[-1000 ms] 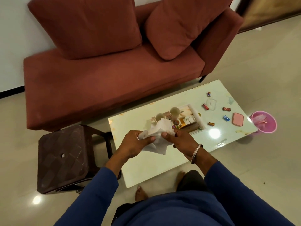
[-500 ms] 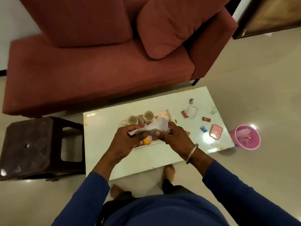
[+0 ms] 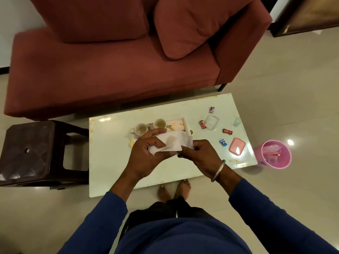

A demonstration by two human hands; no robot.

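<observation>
Both my hands hold a white tissue point(image 3: 172, 143) with a faint stain above the low white table point(image 3: 110, 162). My left hand point(image 3: 146, 154) grips its left end with curled fingers. My right hand point(image 3: 200, 156), with a metal bangle at the wrist, pinches the right end. Behind the tissue a tray point(image 3: 178, 123) carries two cups point(image 3: 140, 129) point(image 3: 160, 123), partly hidden by my hands.
Sweet wrappers point(image 3: 202, 124) point(image 3: 227, 131) point(image 3: 223, 142) point(image 3: 212, 109), a clear lid point(image 3: 212, 121) and a pink box point(image 3: 237, 146) lie on the table's right part. A pink bin point(image 3: 276, 154) stands at its right end. A dark stool point(image 3: 27, 153) is left, a red sofa point(image 3: 110, 70) behind.
The view has tilted down and the table now sits further below me. My hands have folded the hanging tissue into a flatter strip stretched between them.
</observation>
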